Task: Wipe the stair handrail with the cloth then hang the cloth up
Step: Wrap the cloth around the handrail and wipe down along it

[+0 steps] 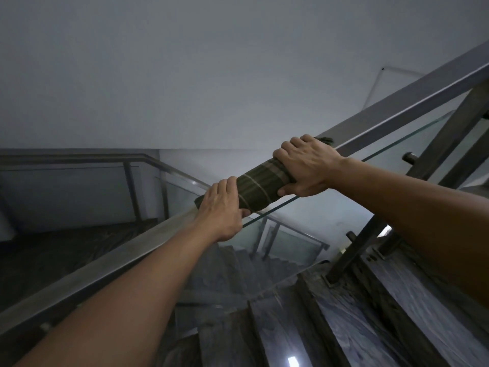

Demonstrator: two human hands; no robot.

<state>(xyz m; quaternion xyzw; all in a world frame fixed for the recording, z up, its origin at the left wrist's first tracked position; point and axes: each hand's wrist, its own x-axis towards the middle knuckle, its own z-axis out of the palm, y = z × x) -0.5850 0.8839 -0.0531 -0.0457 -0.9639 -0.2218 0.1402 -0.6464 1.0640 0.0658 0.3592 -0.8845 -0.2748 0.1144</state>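
Note:
A dark green checked cloth (260, 188) is wrapped around the metal stair handrail (397, 109), which slopes from lower left up to upper right. My left hand (222, 207) grips the lower end of the cloth and the rail. Higher up, my right hand (307, 165) clasps the upper end of the cloth, with its thumb under the rail. A frayed corner of the cloth shows just past my right fingers.
A glass panel (412, 139) hangs under the rail, held by dark metal posts (354, 250). Grey marble steps (352, 332) descend below me to a lower flight. Another railing (132, 186) borders a landing at left. A plain wall fills the upper view.

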